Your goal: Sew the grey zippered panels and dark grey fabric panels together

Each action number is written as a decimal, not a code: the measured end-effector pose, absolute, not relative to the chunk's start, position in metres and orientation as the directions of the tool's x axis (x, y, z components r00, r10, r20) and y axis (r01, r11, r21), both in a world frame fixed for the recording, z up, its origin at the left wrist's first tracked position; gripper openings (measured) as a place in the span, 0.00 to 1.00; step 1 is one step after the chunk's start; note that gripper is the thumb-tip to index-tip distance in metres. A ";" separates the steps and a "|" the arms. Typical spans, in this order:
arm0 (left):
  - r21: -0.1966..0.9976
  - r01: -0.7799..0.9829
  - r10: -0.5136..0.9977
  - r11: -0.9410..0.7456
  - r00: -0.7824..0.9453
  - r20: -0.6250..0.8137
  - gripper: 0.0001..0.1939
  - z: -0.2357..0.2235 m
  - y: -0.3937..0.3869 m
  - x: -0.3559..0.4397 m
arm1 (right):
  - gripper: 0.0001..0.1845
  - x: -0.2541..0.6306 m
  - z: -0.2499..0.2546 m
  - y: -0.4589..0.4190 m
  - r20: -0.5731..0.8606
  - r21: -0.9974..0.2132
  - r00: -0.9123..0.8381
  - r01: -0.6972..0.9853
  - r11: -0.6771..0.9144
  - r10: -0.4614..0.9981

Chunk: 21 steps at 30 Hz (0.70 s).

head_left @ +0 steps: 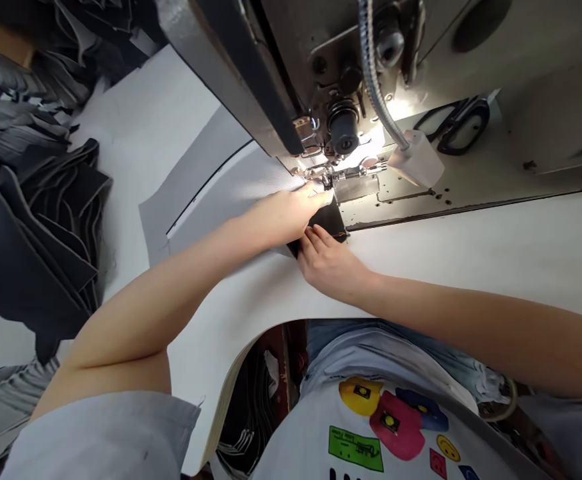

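My left hand (298, 215) presses down on a light grey fabric panel (211, 193), its outstretched fingertips close in front of the sewing machine's presser foot (327, 180). A black fabric piece (331, 217) lies at the panel's right end and reaches under the foot. Just below, my right hand (331, 265) holds the near edge of that black piece, fingers bent over it; its thumb is hidden. A dark line and a white strip run along the panel's far side. An orange thread shows at the black piece's corner.
The sewing machine (271, 73) looms over the fabric, with a lamp on a flexible metal neck (375, 80). Black-handled scissors (463, 127) rest on its bed. Stacks of dark fabric pieces (45, 227) fill the left. The white tabletop (471, 247) curves inward near my body.
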<state>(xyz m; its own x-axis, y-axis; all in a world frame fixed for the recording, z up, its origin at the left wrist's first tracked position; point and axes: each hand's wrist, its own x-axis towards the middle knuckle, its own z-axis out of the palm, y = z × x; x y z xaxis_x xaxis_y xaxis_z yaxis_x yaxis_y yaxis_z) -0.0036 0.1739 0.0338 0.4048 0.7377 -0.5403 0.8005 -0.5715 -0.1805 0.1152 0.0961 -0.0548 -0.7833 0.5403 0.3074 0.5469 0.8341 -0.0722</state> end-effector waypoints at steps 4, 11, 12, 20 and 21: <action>-0.204 0.783 0.735 -0.587 0.411 -0.539 0.36 0.032 0.174 -0.002 | 0.24 0.102 -0.059 0.090 0.280 -0.143 -0.734 0.606 0.782 0.619; -0.205 0.790 0.732 -0.578 0.391 -0.558 0.36 0.032 0.174 -0.002 | 0.24 0.115 -0.066 0.090 0.324 -0.194 -0.736 0.563 0.803 0.595; -0.215 0.788 0.737 -0.577 0.388 -0.553 0.36 0.032 0.172 0.001 | 0.24 0.117 -0.066 0.091 0.323 -0.199 -0.736 0.561 0.803 0.594; -0.346 0.776 0.785 -0.527 0.289 -0.548 0.33 0.029 0.159 0.026 | 0.22 0.114 -0.065 0.102 0.300 -0.222 -0.735 0.566 0.794 0.608; -0.358 0.772 0.795 -0.525 0.295 -0.529 0.32 0.026 0.159 0.026 | 0.22 0.114 -0.065 0.103 0.302 -0.237 -0.726 0.571 0.786 0.618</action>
